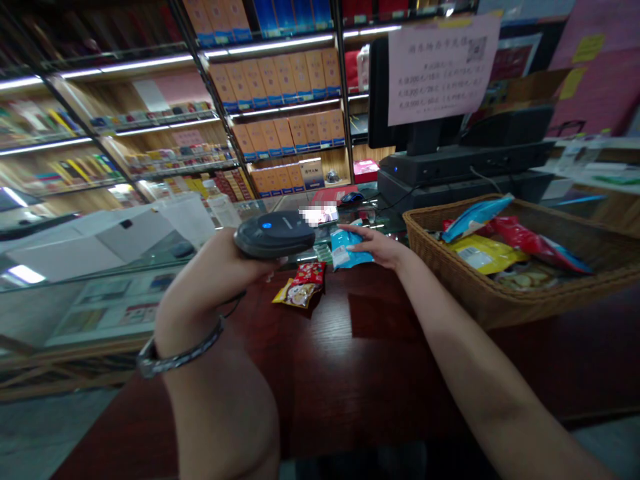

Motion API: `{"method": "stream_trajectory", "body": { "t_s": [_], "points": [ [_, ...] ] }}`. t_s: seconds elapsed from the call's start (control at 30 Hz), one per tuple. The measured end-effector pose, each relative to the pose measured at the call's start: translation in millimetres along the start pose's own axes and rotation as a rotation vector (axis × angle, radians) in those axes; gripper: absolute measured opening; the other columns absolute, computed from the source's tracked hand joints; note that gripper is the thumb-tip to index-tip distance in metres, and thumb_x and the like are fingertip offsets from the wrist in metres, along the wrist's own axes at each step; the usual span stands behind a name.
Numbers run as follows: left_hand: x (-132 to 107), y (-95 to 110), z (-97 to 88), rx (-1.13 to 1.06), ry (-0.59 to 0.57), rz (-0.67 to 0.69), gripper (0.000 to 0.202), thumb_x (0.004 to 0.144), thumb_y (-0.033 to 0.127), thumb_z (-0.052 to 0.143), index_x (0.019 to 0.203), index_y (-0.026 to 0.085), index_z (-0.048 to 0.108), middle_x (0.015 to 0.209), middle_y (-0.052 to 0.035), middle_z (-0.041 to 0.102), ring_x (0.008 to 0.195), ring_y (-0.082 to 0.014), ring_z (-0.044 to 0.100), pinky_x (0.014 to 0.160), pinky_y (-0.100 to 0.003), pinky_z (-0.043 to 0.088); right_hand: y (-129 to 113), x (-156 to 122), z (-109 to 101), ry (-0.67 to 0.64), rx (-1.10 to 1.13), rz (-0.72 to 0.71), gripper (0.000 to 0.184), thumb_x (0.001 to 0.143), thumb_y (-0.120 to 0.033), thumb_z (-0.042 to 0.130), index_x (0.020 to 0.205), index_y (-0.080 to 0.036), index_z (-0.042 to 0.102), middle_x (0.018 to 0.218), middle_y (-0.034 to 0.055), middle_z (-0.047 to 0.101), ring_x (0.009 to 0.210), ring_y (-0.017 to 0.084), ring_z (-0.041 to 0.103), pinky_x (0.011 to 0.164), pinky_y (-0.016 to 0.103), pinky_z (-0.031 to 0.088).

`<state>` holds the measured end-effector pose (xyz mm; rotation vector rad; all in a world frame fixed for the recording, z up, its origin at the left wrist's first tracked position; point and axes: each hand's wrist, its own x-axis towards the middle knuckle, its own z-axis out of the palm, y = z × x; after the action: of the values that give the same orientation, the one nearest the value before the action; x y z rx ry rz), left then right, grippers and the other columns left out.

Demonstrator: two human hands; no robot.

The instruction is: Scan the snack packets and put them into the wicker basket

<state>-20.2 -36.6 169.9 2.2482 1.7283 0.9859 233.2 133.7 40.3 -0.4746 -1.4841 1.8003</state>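
Holding scanner (287, 241): left hand (223, 257), grip clamped round it. Right hand (384, 249): grip clamped on blue packet (345, 252). Red packet (311, 271), yellow packet (296, 295) nearer, left, on worktop (320, 380). Basket (475, 300) right.

head | looks forward, down | counter (320, 380) near | shelves (285, 105) farther off

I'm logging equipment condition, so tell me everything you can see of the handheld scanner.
The scanner has a smooth, dark grey to black head that looks like plastic, long and rounded at its near end. A small blue light glows on top. The left hand grips it from below, hiding most or all of any handle. The head lies roughly level, raised above the dark reddish-brown counter, reaching toward the picture's right. Its scanning face is not visible.
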Motion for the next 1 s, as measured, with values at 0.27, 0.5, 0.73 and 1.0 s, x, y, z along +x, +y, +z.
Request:
{"method": "stream_trajectory", "body": {
  "t_s": [0.27, 0.5, 0.73, 1.0],
  "points": [
    [5.7, -2.6, 5.2, -0.026, -0.161, -0.044, 0.036, 0.062, 0.026, 0.071, 0.095, 0.015, 0.076, 0.089, -0.0058, 0.078, 0.085, -0.0251, 0.067, 0.083, -0.039, 0.055, -18.9, -13.7, -4.7, 0.047, -0.137, -0.139, 0.099, 0.058, -0.009, 0.074, 0.149, -0.030, 0.043, 0.138, 0.0031, 0.059, 0.112, 0.019, 0.062, 0.089, 0.029, 0.057],
    [5.5, -6.8, 4.7, -0.036, -0.199, -0.049, 0.024, 0.065, 0.028, 0.072, 0.083, 0.015, 0.076, 0.071, -0.0048, 0.075, 0.068, -0.0200, 0.064, 0.066, -0.031, 0.054, -23.5, -15.9, -7.2, 0.059, -0.268, -0.261, 0.092, 0.063, -0.013, 0.069, 0.150, -0.025, 0.042, 0.148, 0.0055, 0.051, 0.124, 0.022, 0.056, 0.102, 0.035, 0.051],
    [4.8, -3.9, 4.1, -0.042, -0.139, -0.038, 0.036, 0.064, 0.029, 0.073, 0.097, 0.015, 0.077, 0.094, -0.0069, 0.079, 0.084, -0.0228, 0.067, 0.083, -0.037, 0.055, -40.2, -17.4, -2.9, 0.353, -0.669, -0.354, 0.077, 0.065, -0.011, 0.061, 0.141, -0.023, 0.054, 0.140, 0.0088, 0.053, 0.118, 0.024, 0.058, 0.105, 0.043, 0.047],
    [1.8, -9.3, -0.6, -0.048, -0.089, -0.039, 0.041, 0.065, 0.031, 0.074, 0.102, 0.015, 0.076, 0.100, -0.0077, 0.079, 0.090, -0.0251, 0.067, 0.091, -0.041, 0.052, -76.9, -54.9, 1.8, 1.454, -1.162, -0.552, 0.075, 0.079, -0.026, 0.066, 0.148, -0.022, 0.037, 0.160, 0.0213, 0.002, 0.147, 0.046, 0.011, 0.103, 0.078, 0.022]
  ]
}}
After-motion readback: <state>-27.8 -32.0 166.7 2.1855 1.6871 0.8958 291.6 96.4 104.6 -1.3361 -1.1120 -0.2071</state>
